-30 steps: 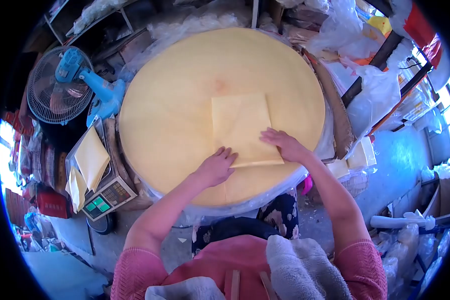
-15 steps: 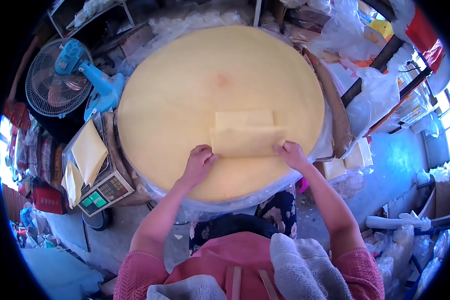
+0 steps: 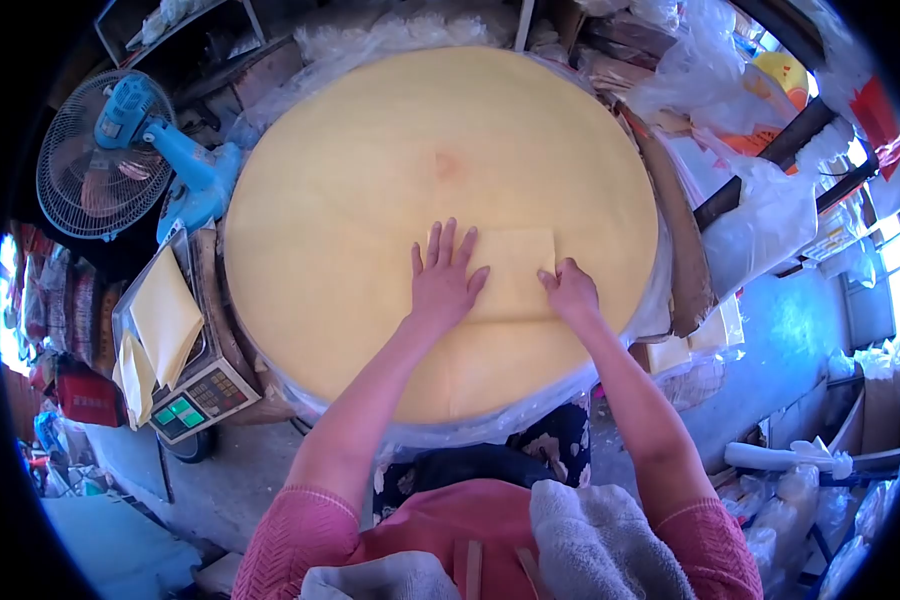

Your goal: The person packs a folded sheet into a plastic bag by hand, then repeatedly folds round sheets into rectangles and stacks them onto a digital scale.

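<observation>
A scale (image 3: pixel 210 398) stands left. The left hand (image 3: pixel 444 287) spreads its fingers over the left side of the folded sheet (image 3: pixel 513 262) on the round yellow surface (image 3: pixel 330 230). The right hand (image 3: pixel 574 293) curls at its right edge; pinching, I cannot tell.

A blue fan (image 3: pixel 125 112) with a round wire cage stands at the upper left, and just below it sits a weighing scale (image 3: pixel 225 388) with a lit green display (image 3: pixel 182 412). Farther left lies something red (image 3: pixel 88 398), its shape unclear, above a pale blue sheet (image 3: pixel 115 545). On the right, clear plastic (image 3: pixel 670 80) heaps near a dark slanting beam (image 3: pixel 795 135), an orange scrap (image 3: pixel 753 142) and a hanging red piece (image 3: pixel 875 115), while a white tube-like thing (image 3: pixel 785 458) lies lower down
</observation>
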A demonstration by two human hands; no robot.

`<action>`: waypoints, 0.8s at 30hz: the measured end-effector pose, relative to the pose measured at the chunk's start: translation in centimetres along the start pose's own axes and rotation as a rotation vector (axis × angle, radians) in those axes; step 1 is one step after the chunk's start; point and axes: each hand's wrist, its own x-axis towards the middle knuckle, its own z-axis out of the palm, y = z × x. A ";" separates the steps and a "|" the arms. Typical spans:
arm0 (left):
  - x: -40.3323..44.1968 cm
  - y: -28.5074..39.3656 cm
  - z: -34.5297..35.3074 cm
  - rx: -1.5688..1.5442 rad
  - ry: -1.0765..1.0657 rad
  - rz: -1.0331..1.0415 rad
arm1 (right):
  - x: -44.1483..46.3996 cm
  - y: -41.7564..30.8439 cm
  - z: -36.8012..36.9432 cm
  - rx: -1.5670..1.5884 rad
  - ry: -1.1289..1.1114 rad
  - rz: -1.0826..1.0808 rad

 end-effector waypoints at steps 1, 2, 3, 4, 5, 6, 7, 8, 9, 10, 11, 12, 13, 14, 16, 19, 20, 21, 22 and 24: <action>0.4 0.0 0.3 0.009 -0.067 -0.027 | -0.2 -0.7 -0.5 -0.002 -0.007 0.032; 0.7 0.1 0.7 0.018 -0.137 -0.054 | 0.1 -0.8 -0.1 -0.086 0.177 -0.156; 0.8 0.1 1.0 0.028 -0.209 -0.082 | 0.2 -0.7 0.5 -0.169 0.356 -0.346; 0.9 0.1 1.3 0.033 -0.203 -0.079 | 0.4 -0.7 1.1 -0.250 0.531 -0.538; 0.9 0.0 1.4 0.040 -0.199 -0.079 | 0.8 -0.7 1.4 -0.278 0.471 -0.589; 0.8 -0.1 1.4 0.050 -0.195 -0.082 | 1.3 -0.8 1.6 -0.304 0.409 -0.644; 0.8 -0.1 1.5 0.066 -0.207 -0.088 | 1.8 -0.8 1.8 -0.331 0.350 -0.703; 1.1 0.1 1.6 0.082 -0.217 -0.095 | 2.2 -0.7 2.1 -0.339 0.310 -0.658; 1.3 0.2 1.8 0.102 -0.223 -0.112 | 2.4 -0.5 2.3 -0.347 0.269 -0.624; 1.1 0.0 2.9 0.087 -0.140 -0.098 | 2.6 -0.8 2.7 -0.353 0.228 -0.613; 1.0 0.0 2.7 0.016 -0.147 -0.113 | 2.6 -0.3 3.2 -0.338 0.263 -0.653; 0.8 -0.2 3.2 0.004 -0.158 -0.104 | 2.9 0.1 3.6 -0.311 0.309 -0.711; 0.7 -0.5 3.7 -0.032 -0.115 -0.107 | 3.0 -0.2 3.6 -0.314 0.320 -0.707; 0.8 -0.4 3.0 -0.055 -0.157 -0.129 | 3.2 -0.3 3.9 -0.354 0.283 -0.690; 0.5 -0.3 2.4 -0.018 -0.168 -0.115 | 3.2 -0.5 3.6 -0.418 0.228 -0.672; -1.3 0.2 1.4 -0.011 -0.152 -0.116 | 1.4 -1.5 2.3 -0.470 0.116 -0.635; -2.6 0.6 0.8 -0.017 -0.153 -0.111 | 0.4 -1.7 1.9 -0.487 0.061 -0.605; -4.0 1.1 0.3 -0.028 -0.163 -0.103 | -0.8 -1.8 1.4 -0.482 0.032 -0.583; -5.3 1.6 -0.3 -0.048 -0.162 -0.078 | -2.1 -2.1 0.9 -0.477 0.004 -0.559; -7.5 2.1 -1.4 -0.085 -0.159 -0.030 | -3.4 -2.7 0.0 -0.500 -0.059 -0.515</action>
